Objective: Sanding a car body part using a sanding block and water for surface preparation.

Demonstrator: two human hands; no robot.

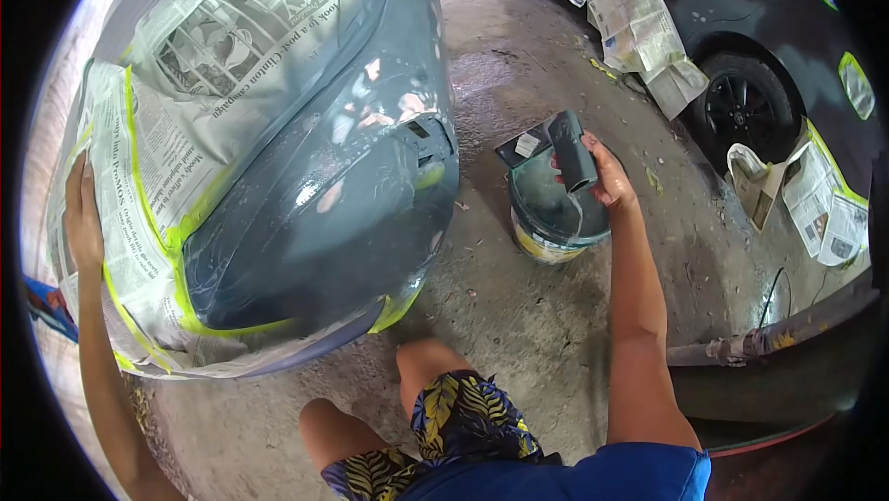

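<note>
My right hand (607, 173) grips a dark grey sanding block (570, 153), tilted above a bucket (543, 245) on the right. Water runs off the block's lower end into it. A dark flat piece with a pale label (526, 144) lies across the bucket's far-left rim. On the left, my left hand (83, 216) lies flat, fingers extended, against newspaper (134, 214) covering part of a car. Beside that paper, the car's bare grey-blue panel (296, 251) is wet and shiny, with pale patches further up. Yellow-green tape (176, 265) borders the paper.
A second, dark car (685, 10) stands at the right, newspaper (639, 24) taped on it and hanging near its black wheel (741, 107). Concrete floor (500, 334) runs between the cars. A bumper-like part (741, 350) lies at the lower right.
</note>
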